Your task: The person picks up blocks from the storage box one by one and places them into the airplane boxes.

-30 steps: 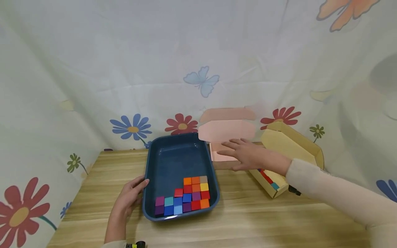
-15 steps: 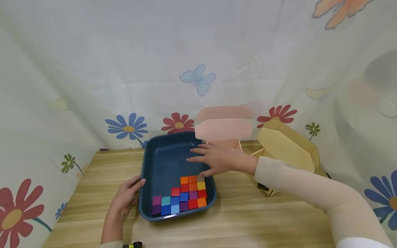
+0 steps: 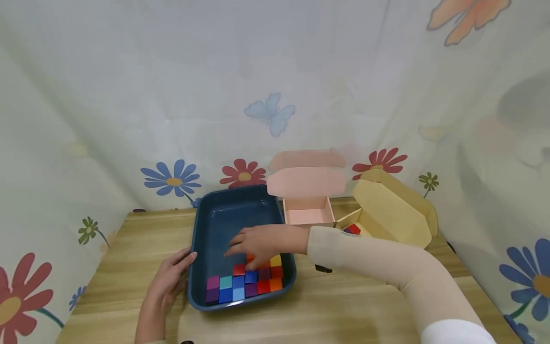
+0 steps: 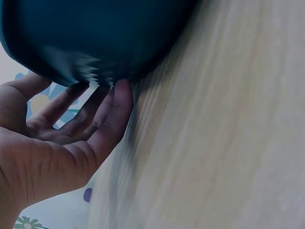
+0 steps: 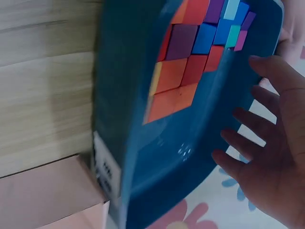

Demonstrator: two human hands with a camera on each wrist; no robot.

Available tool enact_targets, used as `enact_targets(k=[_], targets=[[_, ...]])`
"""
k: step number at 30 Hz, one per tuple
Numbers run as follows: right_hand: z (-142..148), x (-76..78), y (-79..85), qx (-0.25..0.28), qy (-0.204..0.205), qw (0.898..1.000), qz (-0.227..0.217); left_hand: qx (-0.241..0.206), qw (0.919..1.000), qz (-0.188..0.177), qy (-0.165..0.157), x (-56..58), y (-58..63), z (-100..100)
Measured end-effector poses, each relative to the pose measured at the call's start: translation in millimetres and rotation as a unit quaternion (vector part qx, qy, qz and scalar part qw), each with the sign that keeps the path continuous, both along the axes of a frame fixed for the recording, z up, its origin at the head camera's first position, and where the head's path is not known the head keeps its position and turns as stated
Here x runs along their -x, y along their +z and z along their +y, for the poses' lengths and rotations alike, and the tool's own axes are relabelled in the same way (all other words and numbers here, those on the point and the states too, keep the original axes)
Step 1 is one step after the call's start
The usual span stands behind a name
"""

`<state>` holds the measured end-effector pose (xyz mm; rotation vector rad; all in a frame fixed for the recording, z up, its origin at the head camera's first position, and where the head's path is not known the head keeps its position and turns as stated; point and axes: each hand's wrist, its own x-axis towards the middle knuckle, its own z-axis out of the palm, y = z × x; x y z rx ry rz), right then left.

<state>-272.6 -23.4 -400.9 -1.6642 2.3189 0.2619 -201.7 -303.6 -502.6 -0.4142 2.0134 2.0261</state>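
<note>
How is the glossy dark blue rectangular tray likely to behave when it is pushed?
The tray probably slides rather than tips, being broad and low. Keeping an even, unbent shape, it seems stiff. Multicoloured cube-shaped blocks inside might shift, but flat faces make rolling unlikely.

Hands (image 3: 169, 277) (image 3: 263, 242) apart, right fingers (image 5: 259, 125) spread

My right hand (image 5: 279, 138): fingers spread, slightly bent, overlapping the far rim of the blue tray (image 5: 198, 126); contact unclear. Orange, red, purple, blue and teal blocks (image 5: 183, 59) packed together in the tray. Pale label (image 5: 107, 167) on its outer wall, pink box (image 5: 50, 191) near, wood-grain table (image 5: 45, 90) alongside. Floral cloth (image 5: 202, 210) beyond.
</note>
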Motion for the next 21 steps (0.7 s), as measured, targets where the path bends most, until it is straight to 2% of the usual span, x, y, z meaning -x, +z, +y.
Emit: enact_targets(k=[3, 6, 11, 16, 21], targets=[[-14.9, 0.6, -1.3, -0.026, 0.013, 0.999, -0.013, -0.004, 0.9999, 0.011, 0.001, 1.1, 2.0, -1.6], [-26.1, -0.3, -4.4, -0.053, 0.026, 0.998, -0.031, -0.003, 1.0000, 0.004, -0.001, -0.1, 3.6, -1.0], [-36.0, -1.0, -10.7, -0.079, 0.020, 0.995, -0.055, 0.002, 1.0000, -0.002, -0.003, 2.5, 5.3, 1.4], [-44.8, 2.9, -20.4, -0.103, 0.017, 0.993, -0.058, 0.005, 0.9999, -0.010, -0.001, 2.9, 8.1, 0.3], [-48.1, 3.2, -22.8, -0.119, 0.027, 0.991, -0.053, 0.001, 0.9998, -0.018, -0.002, 2.3, 8.3, -0.3]])
